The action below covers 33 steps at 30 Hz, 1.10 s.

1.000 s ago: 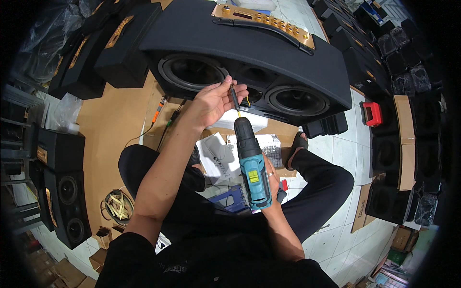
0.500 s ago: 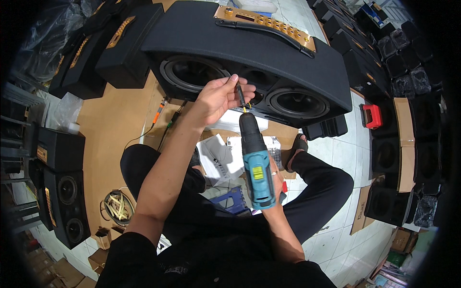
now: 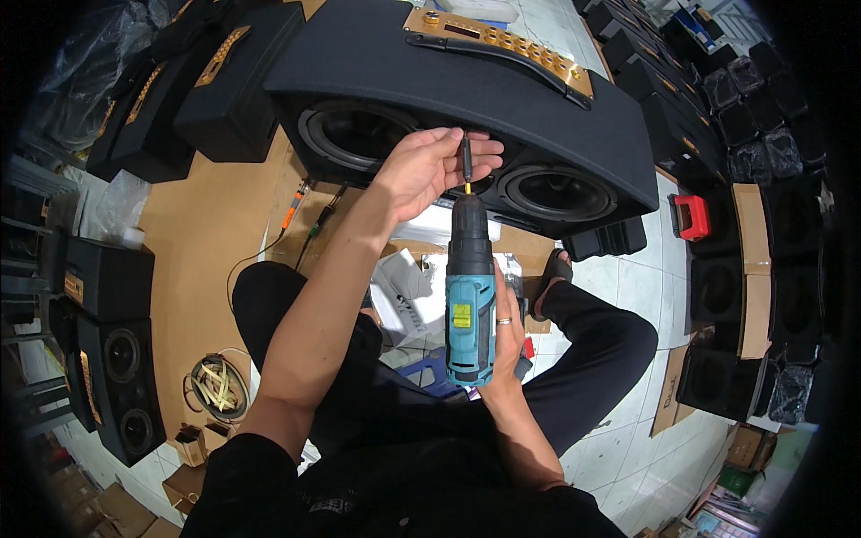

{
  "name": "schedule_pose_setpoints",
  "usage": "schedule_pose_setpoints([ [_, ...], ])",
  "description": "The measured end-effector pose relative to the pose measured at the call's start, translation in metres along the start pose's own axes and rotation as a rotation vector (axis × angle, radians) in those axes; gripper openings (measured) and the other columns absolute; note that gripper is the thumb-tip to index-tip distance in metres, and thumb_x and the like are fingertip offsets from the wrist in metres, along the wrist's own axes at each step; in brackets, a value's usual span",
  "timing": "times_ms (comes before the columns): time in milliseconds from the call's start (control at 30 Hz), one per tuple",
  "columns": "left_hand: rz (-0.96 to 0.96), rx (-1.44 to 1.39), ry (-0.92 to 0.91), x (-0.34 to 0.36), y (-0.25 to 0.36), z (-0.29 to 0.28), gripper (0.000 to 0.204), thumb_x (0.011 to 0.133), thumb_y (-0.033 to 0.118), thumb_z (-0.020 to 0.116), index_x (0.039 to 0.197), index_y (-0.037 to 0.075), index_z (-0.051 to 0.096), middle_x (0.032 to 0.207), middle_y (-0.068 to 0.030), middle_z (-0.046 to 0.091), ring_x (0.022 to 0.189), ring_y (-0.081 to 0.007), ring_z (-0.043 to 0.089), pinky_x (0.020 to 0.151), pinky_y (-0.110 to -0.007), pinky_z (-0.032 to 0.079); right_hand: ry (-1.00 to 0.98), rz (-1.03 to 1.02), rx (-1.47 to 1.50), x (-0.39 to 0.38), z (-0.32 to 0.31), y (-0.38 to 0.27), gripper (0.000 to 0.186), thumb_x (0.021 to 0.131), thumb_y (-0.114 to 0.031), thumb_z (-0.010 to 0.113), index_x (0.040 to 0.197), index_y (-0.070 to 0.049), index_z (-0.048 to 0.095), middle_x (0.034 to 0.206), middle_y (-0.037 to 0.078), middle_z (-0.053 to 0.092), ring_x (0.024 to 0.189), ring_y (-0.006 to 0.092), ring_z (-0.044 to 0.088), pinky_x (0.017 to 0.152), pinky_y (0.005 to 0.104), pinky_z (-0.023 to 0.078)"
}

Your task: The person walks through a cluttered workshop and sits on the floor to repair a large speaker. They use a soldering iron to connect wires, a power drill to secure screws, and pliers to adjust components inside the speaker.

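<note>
My right hand [image 3: 507, 336] is wrapped round a teal and black cordless drill [image 3: 470, 309], its chuck pointing away from me. A dark driver bit [image 3: 466, 161] with a yellow band sticks out of the chuck. At the bit's far end, my left hand [image 3: 435, 166] pinches it between thumb and fingers. Both lie right before the front of a large black speaker [image 3: 466, 90] with two round woofers, a dark strap handle and a gold control panel [image 3: 502, 40] on top. Any screw at the tip is too small to make out.
Papers [image 3: 408, 296] and a blue plastic tool case [image 3: 430, 375] lie on the floor between my legs. Cables [image 3: 291, 211] run at the left, near a basket [image 3: 218, 387] of pale strips. More speakers [image 3: 130, 377] stand at both sides; a red case [image 3: 691, 218] is at the right.
The drill has turned more upright and shifted slightly, its bit now lined up straight ahead. My left hand has moved right and a little farther away, along with the bit.
</note>
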<state>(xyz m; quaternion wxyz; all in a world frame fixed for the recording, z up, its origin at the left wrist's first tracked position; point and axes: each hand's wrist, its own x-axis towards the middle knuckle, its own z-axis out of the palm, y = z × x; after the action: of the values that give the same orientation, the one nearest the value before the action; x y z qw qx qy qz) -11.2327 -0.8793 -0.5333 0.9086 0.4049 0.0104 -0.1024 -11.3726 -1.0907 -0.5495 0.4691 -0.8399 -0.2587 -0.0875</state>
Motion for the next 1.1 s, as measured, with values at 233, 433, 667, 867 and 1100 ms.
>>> schedule_pose_setpoints([
  [233,-0.018,-0.048,-0.009,-0.012,-0.001,0.006,0.045,0.109,0.027,0.035,0.133,-0.009,0.049,0.127,-0.0251,0.062,0.112,-0.0302,0.066,0.093,-0.033,0.059,-0.014,0.058,-0.074,0.009,0.016,-0.025,0.082,0.081,-0.008,0.073,0.151,0.004,0.032,0.127,0.028,0.057,0.106,0.0395,0.066,0.089,0.0418,0.053],
  [433,-0.046,-0.086,-0.051,-0.021,-0.005,0.005,0.047,0.109,0.029,0.034,0.134,-0.007,0.05,0.124,-0.0242,0.064,0.109,-0.0283,0.067,0.092,-0.033,0.058,0.017,0.078,-0.059,0.013,0.022,-0.031,0.081,0.082,-0.008,0.073,0.151,0.004,0.032,0.129,0.028,0.057,0.108,0.0395,0.065,0.091,0.0426,0.053],
  [667,-0.046,-0.064,-0.016,-0.026,-0.007,0.009,0.046,0.11,0.03,0.033,0.132,-0.006,0.053,0.119,-0.0232,0.066,0.105,-0.027,0.069,0.09,-0.033,0.058,0.014,0.11,-0.066,0.013,0.024,-0.031,0.081,0.082,-0.007,0.072,0.151,0.002,0.032,0.13,0.027,0.058,0.11,0.0396,0.065,0.092,0.0421,0.053],
  [867,-0.093,0.21,0.175,-0.018,-0.022,-0.024,0.035,0.106,0.024,0.043,0.123,-0.002,0.06,0.113,-0.0167,0.07,0.097,-0.0231,0.069,0.083,-0.033,0.057,0.042,0.084,-0.068,0.016,0.028,-0.032,0.081,0.08,-0.006,0.073,0.151,-0.001,0.035,0.12,0.024,0.061,0.103,0.0387,0.066,0.089,0.0419,0.053],
  [1100,-0.355,1.446,0.076,-0.022,-0.064,-0.096,0.024,0.093,0.021,0.063,0.101,-0.001,0.072,0.088,-0.0146,0.073,0.077,-0.0239,0.07,0.075,-0.036,0.054,0.055,0.004,0.017,0.008,0.02,-0.02,0.069,0.085,-0.013,0.072,0.145,0.003,0.042,0.128,0.027,0.059,0.114,0.0392,0.062,0.1,0.0418,0.047],
])
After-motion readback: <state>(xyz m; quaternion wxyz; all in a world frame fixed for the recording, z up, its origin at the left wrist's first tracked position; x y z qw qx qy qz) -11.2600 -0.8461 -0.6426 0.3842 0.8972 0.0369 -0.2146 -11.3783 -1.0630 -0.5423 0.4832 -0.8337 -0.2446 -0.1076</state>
